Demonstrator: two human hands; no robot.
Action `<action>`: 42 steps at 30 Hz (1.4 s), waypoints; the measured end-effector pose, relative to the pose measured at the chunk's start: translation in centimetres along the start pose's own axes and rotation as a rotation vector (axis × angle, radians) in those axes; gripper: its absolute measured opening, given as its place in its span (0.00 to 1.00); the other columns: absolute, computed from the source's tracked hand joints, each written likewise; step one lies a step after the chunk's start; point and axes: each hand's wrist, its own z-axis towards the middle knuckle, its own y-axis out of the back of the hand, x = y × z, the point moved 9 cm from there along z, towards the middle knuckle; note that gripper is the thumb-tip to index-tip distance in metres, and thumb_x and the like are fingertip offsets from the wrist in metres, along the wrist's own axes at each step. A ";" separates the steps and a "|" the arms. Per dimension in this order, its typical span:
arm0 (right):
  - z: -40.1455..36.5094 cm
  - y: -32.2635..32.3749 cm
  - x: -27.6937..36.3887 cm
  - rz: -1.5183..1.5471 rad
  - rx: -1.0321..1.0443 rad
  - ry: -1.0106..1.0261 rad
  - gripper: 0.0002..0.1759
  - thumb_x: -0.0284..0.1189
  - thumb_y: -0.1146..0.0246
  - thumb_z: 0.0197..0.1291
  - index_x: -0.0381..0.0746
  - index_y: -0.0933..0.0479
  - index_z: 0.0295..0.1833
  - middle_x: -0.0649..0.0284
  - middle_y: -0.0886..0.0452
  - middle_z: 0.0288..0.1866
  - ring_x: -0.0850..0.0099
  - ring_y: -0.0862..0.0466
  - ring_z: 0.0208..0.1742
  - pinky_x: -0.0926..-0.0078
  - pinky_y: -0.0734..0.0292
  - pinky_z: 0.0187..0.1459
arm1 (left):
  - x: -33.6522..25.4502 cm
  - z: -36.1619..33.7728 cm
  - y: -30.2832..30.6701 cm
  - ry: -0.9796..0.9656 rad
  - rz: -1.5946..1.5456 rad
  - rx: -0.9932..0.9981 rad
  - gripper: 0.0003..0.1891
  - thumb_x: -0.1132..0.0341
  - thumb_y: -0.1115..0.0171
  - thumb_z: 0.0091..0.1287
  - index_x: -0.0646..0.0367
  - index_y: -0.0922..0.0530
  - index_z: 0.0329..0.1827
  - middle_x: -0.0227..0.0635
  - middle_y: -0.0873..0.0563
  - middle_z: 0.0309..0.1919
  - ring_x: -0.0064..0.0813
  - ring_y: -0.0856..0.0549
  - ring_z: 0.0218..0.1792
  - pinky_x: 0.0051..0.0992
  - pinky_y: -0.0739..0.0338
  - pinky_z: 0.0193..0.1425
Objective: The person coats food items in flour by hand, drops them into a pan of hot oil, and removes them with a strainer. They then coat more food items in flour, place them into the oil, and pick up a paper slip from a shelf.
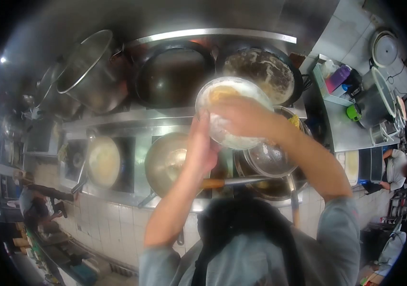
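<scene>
A round metal bowl (260, 91) is held up over the stove, its inside coated with something white and powdery. My left hand (202, 148) grips the bowl's left side from below. Inside the bowl is my right hand (239, 114), blurred, with its fingers turned down and hidden, so I cannot tell whether they pinch anything. Yellowish food (223, 92) shows just beyond those fingers. Beneath the bowl, a metal strainer (271, 162) rests over a dark wok, partly covered by the bowl and my right forearm. A wooden-handled utensil (213, 183) lies across the stove front.
Two dark woks, one plain (172, 71) and one with foamy liquid (272, 71), stand behind. An empty-looking wok (167, 159) and a pan of pale liquid (103, 162) are left. Tall pots (91, 71) stand back left. Other people (396, 167) are at both sides.
</scene>
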 end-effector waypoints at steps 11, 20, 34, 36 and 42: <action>-0.1 6.1 -4.5 0.362 -0.191 -0.357 0.17 0.30 0.33 0.60 0.35 0.21 0.53 0.55 0.15 0.45 0.62 0.15 0.44 0.67 0.22 0.51 | -0.4 0.8 -1.0 0.037 0.005 0.054 0.35 0.39 0.54 0.78 0.58 0.36 0.75 0.41 0.24 0.69 0.37 0.20 0.65 0.38 0.18 0.62; -1.9 7.8 -2.8 0.298 -0.231 -0.266 0.20 0.22 0.36 0.57 0.39 0.24 0.56 0.60 0.19 0.51 0.65 0.18 0.52 0.68 0.24 0.56 | -0.5 1.0 -0.7 0.014 0.004 0.028 0.35 0.39 0.54 0.78 0.59 0.37 0.75 0.41 0.24 0.68 0.38 0.21 0.65 0.40 0.19 0.62; -2.5 7.7 -0.8 0.164 -0.118 -0.217 0.20 0.25 0.37 0.60 0.37 0.25 0.60 0.51 0.18 0.54 0.57 0.17 0.54 0.65 0.23 0.55 | -1.9 0.2 -0.4 -0.061 -0.003 0.008 0.34 0.41 0.56 0.79 0.57 0.40 0.77 0.43 0.28 0.71 0.41 0.24 0.68 0.46 0.22 0.65; -2.4 8.9 -1.0 0.237 -0.166 -0.254 0.20 0.24 0.37 0.61 0.36 0.25 0.60 0.53 0.17 0.54 0.60 0.17 0.54 0.66 0.23 0.56 | -1.8 0.2 -0.3 -0.059 0.002 0.015 0.34 0.42 0.56 0.79 0.57 0.41 0.78 0.43 0.29 0.71 0.42 0.24 0.69 0.47 0.22 0.66; -2.4 8.3 -1.4 0.467 -0.225 -0.349 0.20 0.23 0.38 0.63 0.33 0.26 0.60 0.58 0.17 0.54 0.72 0.18 0.53 0.70 0.24 0.57 | -1.3 0.1 -0.9 -0.044 0.004 0.024 0.34 0.41 0.56 0.79 0.55 0.42 0.78 0.42 0.28 0.71 0.41 0.23 0.68 0.46 0.22 0.66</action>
